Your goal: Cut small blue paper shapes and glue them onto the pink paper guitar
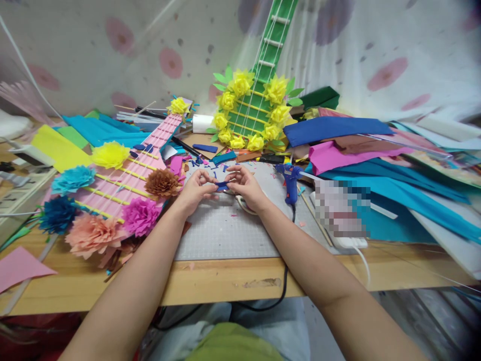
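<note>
Between my two hands, above a grey cutting mat [225,230], is a small strip of dark blue paper [221,186]. My left hand [198,189] pinches its left end, and the fingers of my right hand [245,184] close on the other end. Under my right hand lies a pair of scissors [246,205], partly covered by it. To the left rests a pink paper guitar [124,183] with colourful paper flowers, including a brown one [163,182]. Several small dark blue paper ovals [140,147] lie on its upper edge.
A green paper guitar [259,100] ringed with yellow flowers stands at the back. A blue glue gun [289,183] with a black cord is right of my hands. Folded crepe paper [338,129] is piled right; blue scraps litter the mat's far side.
</note>
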`<state>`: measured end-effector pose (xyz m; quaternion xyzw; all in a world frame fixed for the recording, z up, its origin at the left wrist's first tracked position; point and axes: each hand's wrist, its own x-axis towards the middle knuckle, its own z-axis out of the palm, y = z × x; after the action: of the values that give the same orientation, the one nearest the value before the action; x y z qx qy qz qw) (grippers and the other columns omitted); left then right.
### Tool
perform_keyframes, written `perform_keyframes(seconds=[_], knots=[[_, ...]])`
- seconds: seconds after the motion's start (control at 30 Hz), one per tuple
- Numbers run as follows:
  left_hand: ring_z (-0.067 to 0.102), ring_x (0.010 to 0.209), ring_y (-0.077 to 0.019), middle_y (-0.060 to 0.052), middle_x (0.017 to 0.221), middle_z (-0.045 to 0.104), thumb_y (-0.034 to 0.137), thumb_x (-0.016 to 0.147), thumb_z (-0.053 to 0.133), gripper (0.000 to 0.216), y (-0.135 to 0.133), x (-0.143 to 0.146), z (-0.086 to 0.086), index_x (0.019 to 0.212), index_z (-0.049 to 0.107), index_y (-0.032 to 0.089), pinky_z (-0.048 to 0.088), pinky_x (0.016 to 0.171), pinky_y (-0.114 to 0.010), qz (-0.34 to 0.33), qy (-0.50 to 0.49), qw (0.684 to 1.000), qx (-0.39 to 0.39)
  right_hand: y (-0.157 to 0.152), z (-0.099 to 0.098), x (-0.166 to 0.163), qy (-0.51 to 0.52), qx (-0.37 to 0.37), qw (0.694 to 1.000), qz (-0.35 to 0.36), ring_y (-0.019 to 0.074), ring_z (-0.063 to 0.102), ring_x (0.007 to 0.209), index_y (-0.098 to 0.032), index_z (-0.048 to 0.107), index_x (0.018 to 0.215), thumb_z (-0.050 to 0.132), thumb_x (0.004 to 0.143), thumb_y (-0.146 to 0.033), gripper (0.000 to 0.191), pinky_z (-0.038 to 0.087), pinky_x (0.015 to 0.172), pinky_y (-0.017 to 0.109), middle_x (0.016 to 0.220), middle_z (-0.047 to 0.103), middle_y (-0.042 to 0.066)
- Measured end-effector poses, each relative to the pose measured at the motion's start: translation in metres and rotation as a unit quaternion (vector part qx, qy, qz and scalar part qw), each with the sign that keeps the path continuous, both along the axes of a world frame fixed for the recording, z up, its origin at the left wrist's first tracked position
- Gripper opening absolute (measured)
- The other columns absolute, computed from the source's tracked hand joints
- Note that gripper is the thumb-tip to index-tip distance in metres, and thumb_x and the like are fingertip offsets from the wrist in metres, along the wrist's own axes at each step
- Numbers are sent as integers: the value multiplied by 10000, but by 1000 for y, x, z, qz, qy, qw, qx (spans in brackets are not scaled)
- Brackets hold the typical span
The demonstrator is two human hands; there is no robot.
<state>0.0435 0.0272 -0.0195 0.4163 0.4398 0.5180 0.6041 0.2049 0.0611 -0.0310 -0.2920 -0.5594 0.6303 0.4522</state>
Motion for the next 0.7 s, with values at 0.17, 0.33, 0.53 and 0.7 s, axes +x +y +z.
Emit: perform_keyframes(seconds=[0.17, 0.33, 0.53, 0.7], knots=[[641, 609, -136, 43, 770, 571, 134, 542, 691, 401, -1, 0, 1, 782, 373, 184, 527, 523, -261, -23, -19, 1000, 7, 0, 0, 1, 9, -15, 1000, 0, 87, 553, 618, -215, 485, 945, 681, 571, -218, 423, 447, 584, 239, 777, 582, -34], [636, 598, -132, 43, 743, 583, 133, 539, 677, 395, -1, 0, 3, 779, 366, 184, 532, 529, -266, -18, -12, 1000, 19, 1, -2, 2, 11, 1, 1000, -6, 93, 554, 661, -197, 523, 915, 663, 592, -221, 353, 440, 614, 236, 777, 595, -20], [610, 521, -124, 50, 660, 572, 262, 617, 661, 340, 1, 2, 3, 772, 368, 184, 529, 498, -284, 14, 7, 1000, 11, 0, -2, 1, -33, 5, 999, -16, 75, 496, 585, -189, 528, 883, 693, 612, -306, 338, 385, 541, 218, 710, 558, -33], [602, 534, -111, 59, 625, 554, 254, 575, 724, 398, 2, 4, -1, 745, 372, 181, 515, 500, -249, 40, 62, 997, 12, 0, -4, -1, -48, 43, 998, 5, 75, 465, 572, -200, 497, 896, 730, 596, -324, 400, 384, 562, 227, 649, 508, -55]])
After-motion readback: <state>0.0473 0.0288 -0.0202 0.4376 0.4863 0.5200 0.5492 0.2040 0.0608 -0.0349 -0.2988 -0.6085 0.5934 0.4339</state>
